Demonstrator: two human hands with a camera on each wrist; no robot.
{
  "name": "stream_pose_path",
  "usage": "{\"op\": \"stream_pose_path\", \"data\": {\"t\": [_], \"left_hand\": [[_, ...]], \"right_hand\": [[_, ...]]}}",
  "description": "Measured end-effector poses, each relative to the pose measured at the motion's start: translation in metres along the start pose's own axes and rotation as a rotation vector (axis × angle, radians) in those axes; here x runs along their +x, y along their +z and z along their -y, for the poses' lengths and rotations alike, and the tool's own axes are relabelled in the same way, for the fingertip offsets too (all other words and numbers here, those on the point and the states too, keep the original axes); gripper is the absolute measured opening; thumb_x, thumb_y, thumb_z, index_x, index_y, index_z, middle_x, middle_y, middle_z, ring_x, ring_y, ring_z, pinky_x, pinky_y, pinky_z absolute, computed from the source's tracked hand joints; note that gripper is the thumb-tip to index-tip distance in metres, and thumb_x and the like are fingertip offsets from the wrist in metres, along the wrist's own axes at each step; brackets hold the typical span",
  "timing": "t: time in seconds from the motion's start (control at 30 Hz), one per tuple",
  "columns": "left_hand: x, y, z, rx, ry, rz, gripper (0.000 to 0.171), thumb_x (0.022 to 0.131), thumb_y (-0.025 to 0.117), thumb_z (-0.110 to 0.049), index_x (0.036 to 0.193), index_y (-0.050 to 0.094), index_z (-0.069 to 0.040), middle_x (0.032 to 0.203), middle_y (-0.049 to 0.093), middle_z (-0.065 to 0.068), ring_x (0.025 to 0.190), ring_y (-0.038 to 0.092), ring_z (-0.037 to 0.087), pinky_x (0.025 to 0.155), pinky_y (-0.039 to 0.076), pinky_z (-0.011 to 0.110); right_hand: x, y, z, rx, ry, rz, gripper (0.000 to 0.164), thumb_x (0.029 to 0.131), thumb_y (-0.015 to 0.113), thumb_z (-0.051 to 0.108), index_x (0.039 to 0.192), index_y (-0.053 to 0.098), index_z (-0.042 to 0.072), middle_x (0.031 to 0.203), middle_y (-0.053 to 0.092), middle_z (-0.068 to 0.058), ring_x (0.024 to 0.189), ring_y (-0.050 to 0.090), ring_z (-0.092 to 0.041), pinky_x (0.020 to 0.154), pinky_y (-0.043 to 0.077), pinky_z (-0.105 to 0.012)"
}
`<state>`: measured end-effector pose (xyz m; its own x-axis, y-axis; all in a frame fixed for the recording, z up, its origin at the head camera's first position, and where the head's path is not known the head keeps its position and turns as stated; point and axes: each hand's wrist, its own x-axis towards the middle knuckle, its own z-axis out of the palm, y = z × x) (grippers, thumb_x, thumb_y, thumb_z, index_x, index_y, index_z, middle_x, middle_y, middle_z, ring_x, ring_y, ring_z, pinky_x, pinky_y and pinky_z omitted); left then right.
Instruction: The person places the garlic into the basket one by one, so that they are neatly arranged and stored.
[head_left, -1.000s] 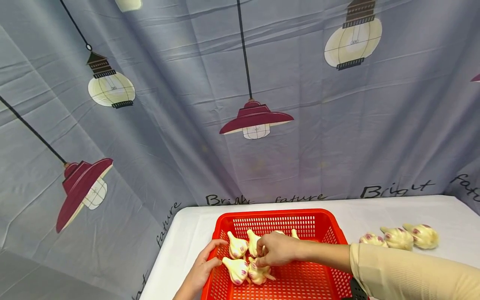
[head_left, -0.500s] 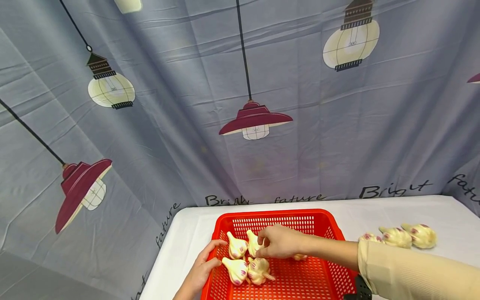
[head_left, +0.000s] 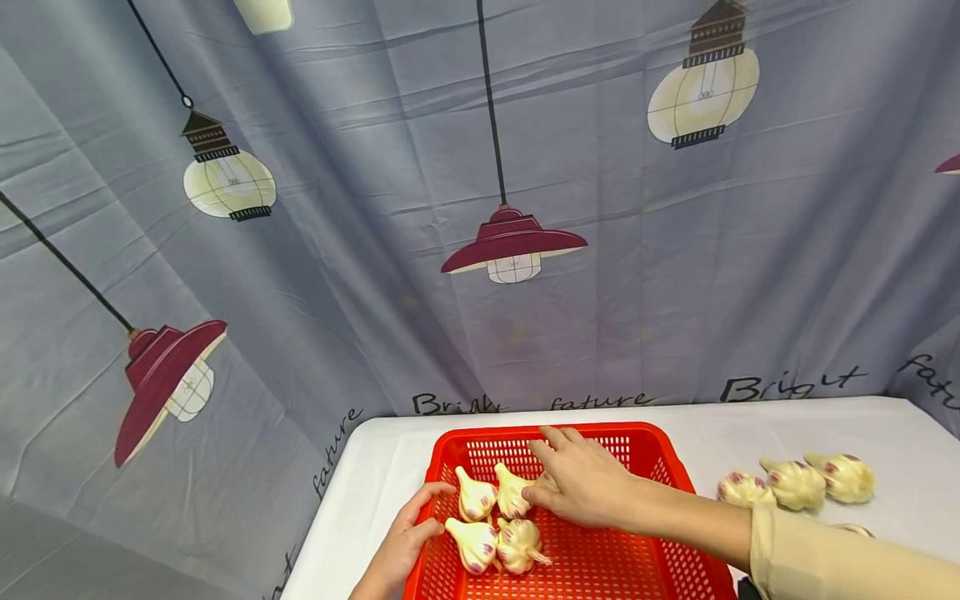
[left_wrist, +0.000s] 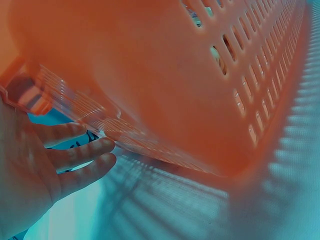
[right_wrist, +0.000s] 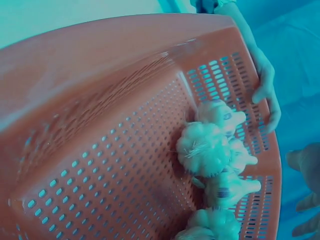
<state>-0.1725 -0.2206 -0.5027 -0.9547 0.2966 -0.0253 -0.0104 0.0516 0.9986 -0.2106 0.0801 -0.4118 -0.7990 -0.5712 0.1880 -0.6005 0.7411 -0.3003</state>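
Note:
A red plastic basket (head_left: 592, 567) holds several garlic bulbs in its left half, among them a front-left bulb (head_left: 472, 543), a bulb beside it (head_left: 517, 546), and two behind, a back-left bulb (head_left: 476, 497) and its neighbour (head_left: 512, 490). Part of another pale bulb shows beside my right hand. My left hand (head_left: 399, 537) grips the basket's left rim, its lower fingers (left_wrist: 82, 155) outside the wall. Above the basket's back half my right hand (head_left: 588, 483) has its fingers spread, nothing in its grasp. Its fingertips (right_wrist: 310, 200) appear at the edge of the right wrist view.
On the white tablecloth (head_left: 817, 425), right of the basket, lie three more garlic bulbs (head_left: 795, 485). Another pale thing (head_left: 853, 529) peeks out beyond the sleeve (head_left: 840, 562). A grey curtain (head_left: 600, 333) printed with lamps hangs behind the table.
My right hand has gone from the front garlic bulb toward the back of the basket, and its bent fingers have spread apart. The left hand stays on the rim.

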Motion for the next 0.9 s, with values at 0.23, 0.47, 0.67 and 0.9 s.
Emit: {"op": "stream_pose_path", "data": {"t": [0.23,0.47,0.67,0.9], "left_hand": [[0.001,-0.001,-0.001,-0.009,-0.011,-0.013,0.053,0.089,0.047,0.002,0.141,0.046,-0.003,0.140,0.045,0.025,0.106,0.061,0.026,0.080,0.058,0.045],[-0.001,0.001,-0.001,-0.017,-0.008,0.002,0.052,0.089,0.047,0.003,0.140,0.044,0.001,0.139,0.046,0.026,0.107,0.062,0.025,0.081,0.058,0.046],[0.000,0.000,-0.003,0.004,0.005,-0.006,0.051,0.089,0.047,0.002,0.139,0.046,-0.002,0.138,0.047,0.026,0.105,0.063,0.025,0.078,0.058,0.044],[0.000,0.001,-0.002,-0.013,-0.017,-0.006,0.053,0.089,0.047,0.003,0.141,0.046,-0.002,0.139,0.045,0.025,0.106,0.061,0.026,0.080,0.058,0.046]], "right_hand": [[-0.008,-0.003,-0.013,-0.043,0.044,-0.056,0.069,0.094,0.061,0.055,0.138,0.058,0.003,0.151,0.042,-0.024,0.133,0.043,-0.046,0.099,0.042,-0.064],[-0.023,-0.009,-0.029,-0.068,0.076,-0.136,0.069,0.094,0.062,0.056,0.137,0.059,0.002,0.145,0.047,-0.026,0.131,0.044,-0.050,0.096,0.042,-0.066],[-0.031,-0.013,-0.043,-0.077,0.109,-0.202,0.062,0.090,0.072,0.044,0.135,0.061,0.002,0.144,0.048,-0.026,0.131,0.041,-0.052,0.094,0.040,-0.070],[-0.046,-0.023,-0.057,-0.057,0.170,-0.210,0.063,0.091,0.070,0.045,0.136,0.060,0.002,0.145,0.045,-0.029,0.134,0.035,-0.055,0.094,0.037,-0.074]]}}
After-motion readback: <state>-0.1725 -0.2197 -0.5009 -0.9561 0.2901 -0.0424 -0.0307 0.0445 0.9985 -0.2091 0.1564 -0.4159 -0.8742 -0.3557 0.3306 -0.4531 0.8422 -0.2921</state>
